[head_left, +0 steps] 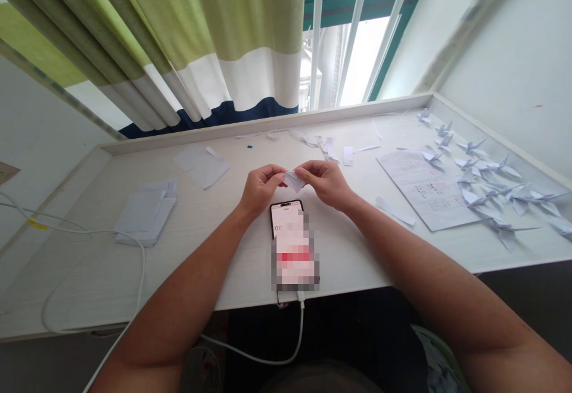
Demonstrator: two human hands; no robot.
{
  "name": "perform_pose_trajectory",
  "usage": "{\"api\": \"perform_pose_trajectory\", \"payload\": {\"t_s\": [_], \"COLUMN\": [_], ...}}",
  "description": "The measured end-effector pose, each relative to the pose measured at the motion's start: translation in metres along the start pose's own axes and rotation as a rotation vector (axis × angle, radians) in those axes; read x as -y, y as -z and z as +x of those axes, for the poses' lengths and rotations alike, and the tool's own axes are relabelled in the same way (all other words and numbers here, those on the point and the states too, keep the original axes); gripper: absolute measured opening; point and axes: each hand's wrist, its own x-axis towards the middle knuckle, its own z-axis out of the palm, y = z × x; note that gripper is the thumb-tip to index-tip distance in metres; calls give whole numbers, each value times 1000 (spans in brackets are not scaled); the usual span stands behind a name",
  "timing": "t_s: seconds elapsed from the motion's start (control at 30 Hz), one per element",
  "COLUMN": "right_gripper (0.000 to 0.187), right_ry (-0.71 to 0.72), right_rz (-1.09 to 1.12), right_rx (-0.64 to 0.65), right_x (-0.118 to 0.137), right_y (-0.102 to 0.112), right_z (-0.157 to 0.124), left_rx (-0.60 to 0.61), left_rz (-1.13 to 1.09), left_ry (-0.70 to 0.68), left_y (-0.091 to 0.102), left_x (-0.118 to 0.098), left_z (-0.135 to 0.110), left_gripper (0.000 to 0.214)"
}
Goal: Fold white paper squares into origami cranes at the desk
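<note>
Left hand (263, 189) and right hand (328, 183) face each other above the desk (214, 202), forearms (201, 268) angled inward.
I see both pinching the small folded paper (295, 182) between thumb and curled fingers, one at each side, just beyond the phone (288, 217).

- Draws most daylight from the window (369, 47) at upper right, blown out to white behind the bars (317, 36).
- Glows more gently through the curtain (257, 12), brighter in some folds than others.
- Lights the desk (201, 202) softly, with faint, diffuse shadows.
- Sinks to near black below the desk's front edge.
- Breaks into coarse blocks over most of the phone (292, 256).
- Softens writing on the printed sheet (424, 193) past reading.
- Stretches both forearms (179, 298) toward the lower corners, wide-angle fashion.
</note>
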Motion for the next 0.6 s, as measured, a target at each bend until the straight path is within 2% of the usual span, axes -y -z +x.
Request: {"api": "perform_pose_trajectory", "payload": {"t_s": [0.23, 0.43, 0.53, 0.6], "right_gripper": [45, 57, 48, 42], "right_ry": [20, -62, -68, -59], "right_rz": [-40, 132, 160, 145], "right_rx": [-27, -21, -84, -81], "right_x": [4, 4, 5, 5], "right_y": [-2, -2, 1, 2], "right_z": [-2, 1, 2, 2], "left_rx": [-17, -43, -52, -48], "left_rz": [47, 48, 27, 16], "left_ry": [-28, -57, -53, -51], "left_y": [-2, 1, 1, 1], "left_x": [7, 7, 6, 6], "left_z": [-1, 0, 1, 1], "left_gripper": [22, 22, 22, 22]}}
